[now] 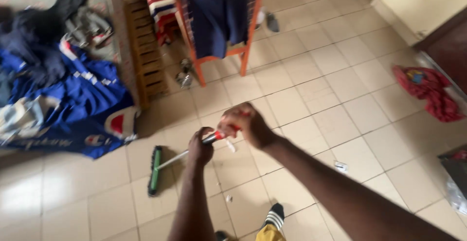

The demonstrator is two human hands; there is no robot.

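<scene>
Pale floor tiles [340, 90] fill the room. Both hands clamp a broom handle [194, 147]: left hand [200, 146] lower, right hand [244, 122] on its red-tipped end. Its green broom head [155, 170] rests on the floor, lower left. Paper scraps [340, 166] lie near; blue clothing [73, 100] left, red cloth [428, 91] right, orange chair [221, 51] beyond.

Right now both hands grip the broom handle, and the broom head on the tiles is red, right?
Not quite. In the head view the left hand and right hand do grip the broom handle, but the broom head on the tiles is green, not red. Only the handle's top end shows red.
</scene>
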